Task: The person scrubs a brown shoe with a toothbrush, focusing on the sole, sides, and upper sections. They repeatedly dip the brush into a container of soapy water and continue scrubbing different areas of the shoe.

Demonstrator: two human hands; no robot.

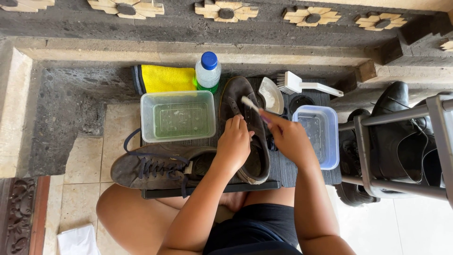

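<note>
A worn brown shoe (238, 97) lies on a dark ribbed mat (283, 167), toe pointing away from me. My left hand (233, 141) grips its side at the middle. My right hand (288, 137) holds a toothbrush (251, 106) whose white head rests on the shoe's upper near the lace holes. A second brown shoe (151, 167) with dark blue laces lies on its side to the left, just below my left forearm.
A clear tub of water (178, 115) sits left of the shoe, a blue-rimmed tub (318, 132) to the right. Behind stand a blue-capped bottle (207, 71), yellow cloth (167, 78), small bowl (271, 94), white brush (302, 85). A metal shoe rack (401, 151) stands right.
</note>
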